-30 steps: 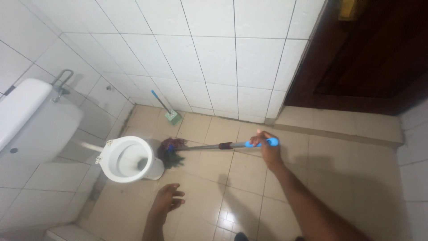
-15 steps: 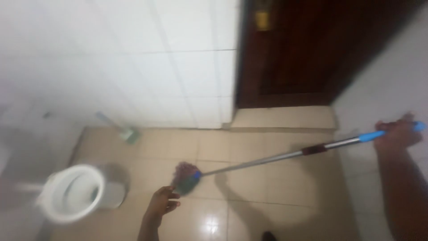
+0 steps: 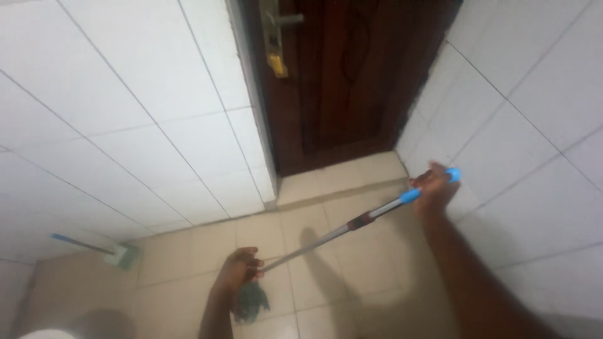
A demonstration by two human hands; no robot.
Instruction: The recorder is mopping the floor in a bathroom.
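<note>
The right hand (image 3: 433, 188) is gripping the blue end of the mop (image 3: 326, 235), fingers wrapped tight around the grip, out near the white tiled wall (image 3: 534, 157) on the right. The mop's metal pole is slanting down and to the left across the beige floor (image 3: 352, 282), with a dark collar partway along it. The left hand (image 3: 242, 269) is closing around the low end of the pole, just above the head (image 3: 251, 302), its fingers curled over the metal; how firmly it is clamping cannot be told. The two hands are sitting well apart, one at each end of the pole.

The mop's head, a dark teal and reddish bundle of strands, is hanging just below the left hand, over the floor tiles; whether it is touching them is not clear. The pole's shadow is falling on the floor beside it.

A dark wooden door (image 3: 339, 81) is standing shut ahead, with a metal handle (image 3: 282, 20) near its left edge and a raised tiled step (image 3: 339, 179) below it. At the far left, a small brush (image 3: 107, 250) with a blue handle and a pale green base is lying where the floor meets the left wall (image 3: 125, 113).
</note>
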